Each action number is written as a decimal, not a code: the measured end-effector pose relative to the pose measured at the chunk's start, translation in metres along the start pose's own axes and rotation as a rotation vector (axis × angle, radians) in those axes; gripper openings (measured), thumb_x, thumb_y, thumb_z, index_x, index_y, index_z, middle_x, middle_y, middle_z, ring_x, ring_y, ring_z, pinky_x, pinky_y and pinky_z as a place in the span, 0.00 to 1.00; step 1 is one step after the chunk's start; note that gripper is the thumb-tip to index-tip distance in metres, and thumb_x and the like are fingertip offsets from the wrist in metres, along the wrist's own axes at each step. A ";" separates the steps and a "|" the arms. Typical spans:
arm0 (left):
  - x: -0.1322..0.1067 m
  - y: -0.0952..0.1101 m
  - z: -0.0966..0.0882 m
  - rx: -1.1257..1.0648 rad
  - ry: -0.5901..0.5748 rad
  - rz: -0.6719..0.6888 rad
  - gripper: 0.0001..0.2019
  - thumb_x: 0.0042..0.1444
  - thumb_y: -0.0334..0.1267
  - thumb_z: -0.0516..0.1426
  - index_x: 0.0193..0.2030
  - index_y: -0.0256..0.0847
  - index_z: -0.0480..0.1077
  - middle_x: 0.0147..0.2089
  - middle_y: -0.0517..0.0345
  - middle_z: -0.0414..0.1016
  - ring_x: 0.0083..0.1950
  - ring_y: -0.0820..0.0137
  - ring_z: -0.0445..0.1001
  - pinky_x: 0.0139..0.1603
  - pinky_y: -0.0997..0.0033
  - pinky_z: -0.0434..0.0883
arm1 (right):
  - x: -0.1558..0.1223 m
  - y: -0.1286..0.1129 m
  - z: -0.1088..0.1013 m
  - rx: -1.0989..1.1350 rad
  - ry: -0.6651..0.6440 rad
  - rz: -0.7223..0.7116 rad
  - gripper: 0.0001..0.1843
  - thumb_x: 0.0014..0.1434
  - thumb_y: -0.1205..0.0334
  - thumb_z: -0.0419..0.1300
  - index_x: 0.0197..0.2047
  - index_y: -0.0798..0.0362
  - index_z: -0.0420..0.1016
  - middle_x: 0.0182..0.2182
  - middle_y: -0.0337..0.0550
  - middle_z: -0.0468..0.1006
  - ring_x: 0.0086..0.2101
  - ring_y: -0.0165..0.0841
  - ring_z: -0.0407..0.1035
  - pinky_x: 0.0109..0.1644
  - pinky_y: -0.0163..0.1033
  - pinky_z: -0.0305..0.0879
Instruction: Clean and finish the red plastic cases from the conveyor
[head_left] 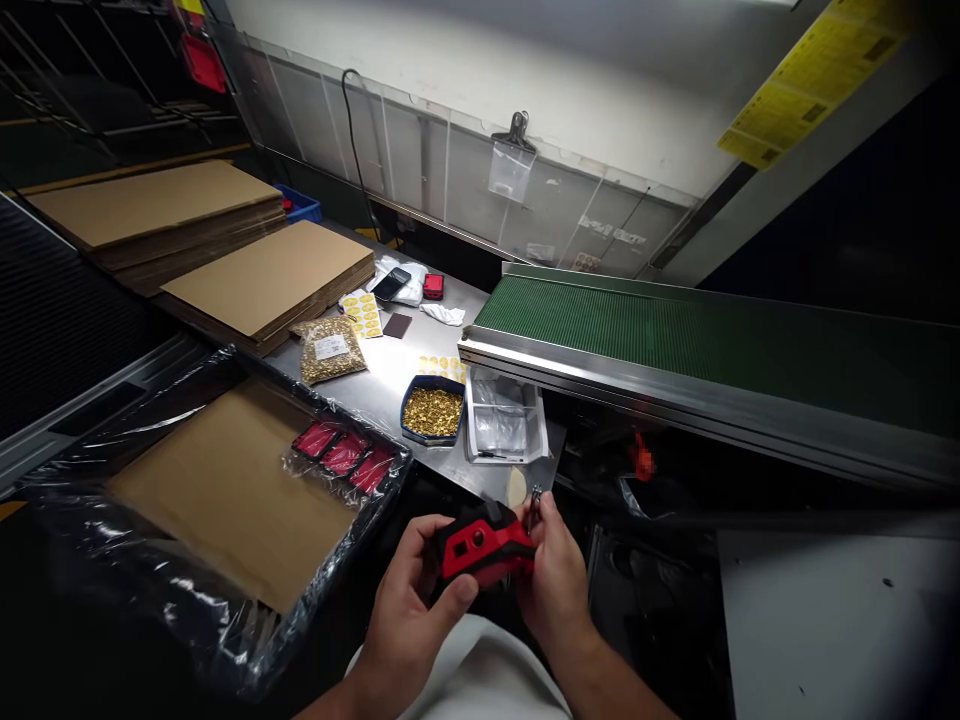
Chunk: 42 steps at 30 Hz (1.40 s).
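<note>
A red-and-black plastic device housing [487,548], with a square opening and a round brass-coloured spot on its face, is gripped in my left hand [416,600]. That hand's thumb presses along the lower edge, and its fingers curl round the far side. My right hand [555,575] is closed at the housing's right end, pinching a small shiny metal part [535,503] between thumb and fingers. What the part is, I cannot make out. Just beyond the hands stand a blue bin [405,428] of small brass-coloured pieces and a white divided tray [543,440] holding clear plastic bags.
At left, a plastic-lined box [225,490] holds cardboard and several red wrapped units [345,455]. Behind it are cardboard stacks [270,275] and a bag of brass-coloured pieces [328,350]. A green conveyor [600,320] runs rightward. A phone [391,284] lies on the metal table [379,395].
</note>
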<state>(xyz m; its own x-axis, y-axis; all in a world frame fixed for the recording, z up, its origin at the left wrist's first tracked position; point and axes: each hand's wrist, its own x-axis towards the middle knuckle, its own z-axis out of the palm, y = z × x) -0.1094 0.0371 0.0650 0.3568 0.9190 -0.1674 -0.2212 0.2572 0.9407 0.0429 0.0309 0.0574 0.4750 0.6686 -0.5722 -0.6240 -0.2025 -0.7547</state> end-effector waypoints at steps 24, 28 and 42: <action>0.010 0.007 0.004 0.129 -0.122 -0.093 0.16 0.60 0.50 0.61 0.45 0.40 0.69 0.54 0.48 0.67 0.52 0.59 0.71 0.51 0.65 0.71 | -0.005 -0.044 -0.006 -0.797 -0.272 -0.554 0.17 0.70 0.47 0.44 0.38 0.51 0.62 0.26 0.36 0.67 0.25 0.28 0.61 0.29 0.33 0.59; 0.012 0.008 0.005 0.283 -0.108 -0.020 0.19 0.54 0.52 0.65 0.33 0.39 0.66 0.54 0.48 0.67 0.51 0.58 0.71 0.49 0.65 0.70 | -0.009 -0.045 -0.006 -0.858 -0.273 -0.597 0.17 0.70 0.50 0.42 0.38 0.51 0.62 0.26 0.36 0.67 0.25 0.28 0.61 0.30 0.34 0.58; 0.038 0.019 -0.006 0.143 -0.432 -0.161 0.42 0.45 0.45 0.72 0.66 0.48 0.61 0.59 0.51 0.65 0.57 0.54 0.66 0.57 0.61 0.68 | -0.018 -0.044 -0.005 -0.811 -0.453 -0.742 0.16 0.71 0.54 0.42 0.48 0.51 0.67 0.39 0.45 0.75 0.39 0.33 0.71 0.42 0.37 0.66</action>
<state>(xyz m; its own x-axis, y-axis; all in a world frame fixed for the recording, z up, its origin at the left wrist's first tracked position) -0.1057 0.0791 0.0746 0.7275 0.6548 -0.2046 -0.0161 0.3145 0.9491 0.0647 0.0238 0.0990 0.1898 0.9728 0.1329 0.3635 0.0561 -0.9299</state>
